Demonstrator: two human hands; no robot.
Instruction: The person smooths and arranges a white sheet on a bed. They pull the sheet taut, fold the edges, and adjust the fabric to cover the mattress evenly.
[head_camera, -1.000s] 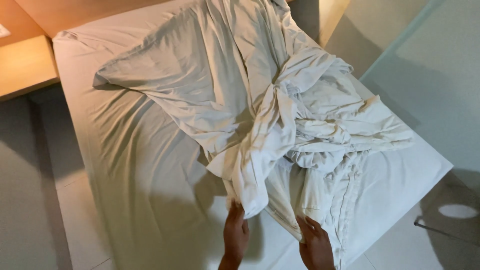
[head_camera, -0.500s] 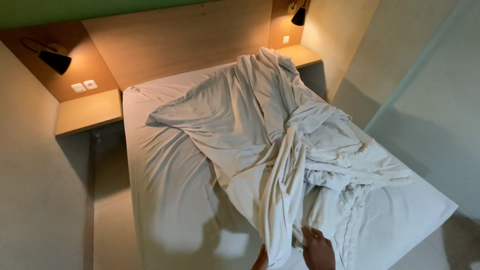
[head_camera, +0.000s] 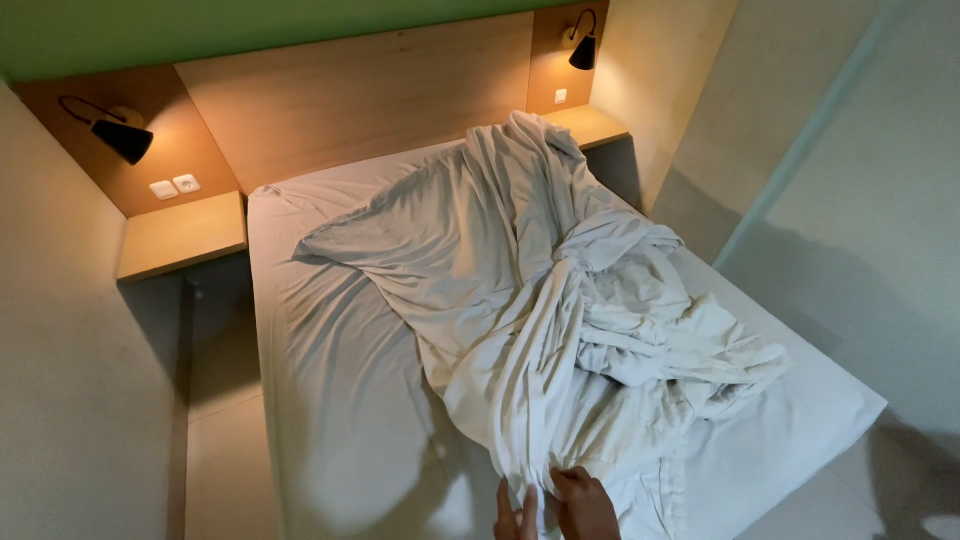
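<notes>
Hotel-style bedroom: at the foot of the bed (head_camera: 330, 420), left hand (head_camera: 515, 512) and right hand (head_camera: 585, 505) pinch the near end of the crumpled white sheet (head_camera: 520, 300), which trails toward the wooden headboard (head_camera: 370, 95), seemingly mid-straightening.

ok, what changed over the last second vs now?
The view tilted up: headboard and both wall lamps now show. The left hand and right hand drew closer together at the bottom edge, both pinching the bunched white sheet, whose gathered end is pulled toward them. The mattress stayed put.
</notes>
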